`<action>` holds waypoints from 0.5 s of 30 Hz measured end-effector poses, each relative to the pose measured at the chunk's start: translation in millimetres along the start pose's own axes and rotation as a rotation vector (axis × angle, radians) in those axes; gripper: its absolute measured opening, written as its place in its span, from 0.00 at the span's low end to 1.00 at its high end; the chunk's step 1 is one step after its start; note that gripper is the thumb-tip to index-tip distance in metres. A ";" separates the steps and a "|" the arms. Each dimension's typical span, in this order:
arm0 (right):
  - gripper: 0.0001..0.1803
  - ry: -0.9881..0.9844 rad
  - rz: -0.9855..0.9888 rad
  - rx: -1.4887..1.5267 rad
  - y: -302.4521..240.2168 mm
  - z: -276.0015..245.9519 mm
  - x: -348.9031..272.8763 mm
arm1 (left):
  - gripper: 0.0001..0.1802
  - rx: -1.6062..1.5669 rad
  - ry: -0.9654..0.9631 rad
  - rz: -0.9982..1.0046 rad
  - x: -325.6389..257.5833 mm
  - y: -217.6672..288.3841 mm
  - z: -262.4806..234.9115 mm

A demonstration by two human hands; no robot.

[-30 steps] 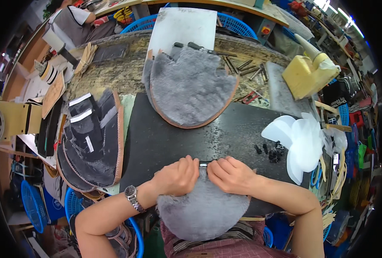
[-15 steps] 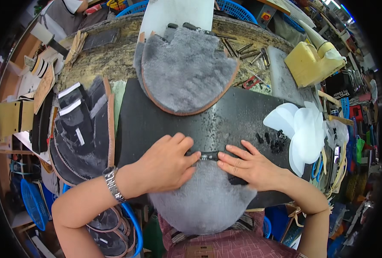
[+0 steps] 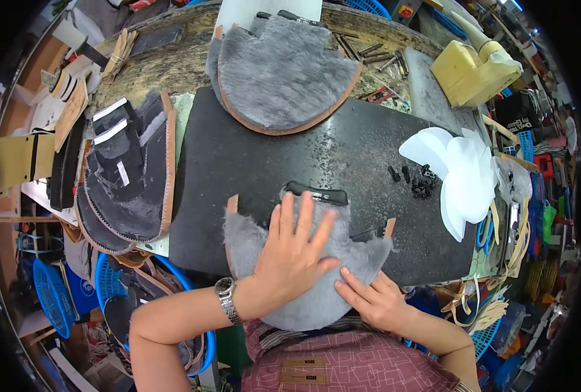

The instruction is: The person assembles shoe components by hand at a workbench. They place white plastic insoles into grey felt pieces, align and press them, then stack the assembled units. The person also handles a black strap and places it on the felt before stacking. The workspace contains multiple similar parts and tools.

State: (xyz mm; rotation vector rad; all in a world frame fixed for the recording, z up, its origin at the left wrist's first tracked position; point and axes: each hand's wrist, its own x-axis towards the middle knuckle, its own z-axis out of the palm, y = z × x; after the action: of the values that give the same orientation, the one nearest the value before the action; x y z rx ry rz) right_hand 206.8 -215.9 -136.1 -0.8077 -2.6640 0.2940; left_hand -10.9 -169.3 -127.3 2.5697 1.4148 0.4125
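A grey fluffy shoe-upper piece [image 3: 245,238] lies fur side up on the black work mat [image 3: 238,144], its rounded edge toward my body. At its far end is a black tab [image 3: 333,195] with small pale marks. My left hand [image 3: 294,245], with a metal watch above it, lies over the middle of the piece, fingers stretched toward the tab and slightly blurred. My right hand [image 3: 374,297] rests flat on the near right edge of the fur, fingers apart. Neither hand grips anything.
Similar grey fluffy pieces [image 3: 284,72] lie stacked at the mat's far edge. Dark pieces [image 3: 127,176] with tan edging are at left. On the right are small black bits [image 3: 421,181], white plastic sheets [image 3: 464,176] and a yellowish jug [image 3: 470,75]. Metal punches [image 3: 372,55] lie behind.
My left hand has let go of the black tab and spread over the fur. My right hand has moved from beside the tab to the near right edge. The tab now shows whole.
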 end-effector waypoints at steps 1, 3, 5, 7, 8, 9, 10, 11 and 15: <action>0.26 -0.045 0.052 0.008 -6.6 2.0 -3.4 | 0.34 -0.026 -0.012 0.009 -1.6 -0.7 0.5; 0.27 -0.133 0.187 -0.033 -15.3 -1.9 -7.0 | 0.37 -0.080 -0.036 0.023 -4.5 -4.0 3.5; 0.28 -0.209 0.334 -0.123 -25.6 -12.2 -1.6 | 0.35 -0.154 -0.036 0.059 -7.1 -7.9 3.3; 0.26 -0.147 0.342 -0.290 -34.4 13.7 -18.7 | 0.35 -0.184 -0.037 0.130 -9.4 -11.4 5.3; 0.25 -0.105 0.262 -0.374 -37.5 25.0 -18.6 | 0.34 -0.229 -0.041 0.151 -9.3 -13.5 2.3; 0.25 -0.061 0.183 -0.456 -39.6 33.3 -12.9 | 0.32 -0.324 -0.010 0.189 -12.7 -20.7 4.2; 0.19 -0.021 -0.080 -0.283 -36.5 25.8 4.1 | 0.30 -0.355 0.121 0.155 -15.8 -33.0 3.7; 0.18 0.040 -0.165 -0.233 -32.4 19.1 15.1 | 0.28 -0.396 0.257 0.143 -10.3 -46.3 -1.2; 0.15 0.414 -0.333 -0.235 -1.6 -21.9 59.8 | 0.24 0.121 0.755 -0.282 -10.1 -153.2 -75.4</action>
State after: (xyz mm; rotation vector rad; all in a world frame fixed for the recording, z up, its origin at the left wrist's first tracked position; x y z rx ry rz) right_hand 167.6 -181.1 -99.9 -0.4143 -2.4022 -0.2484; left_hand -162.7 -94.7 -101.5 2.3317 2.0378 1.3817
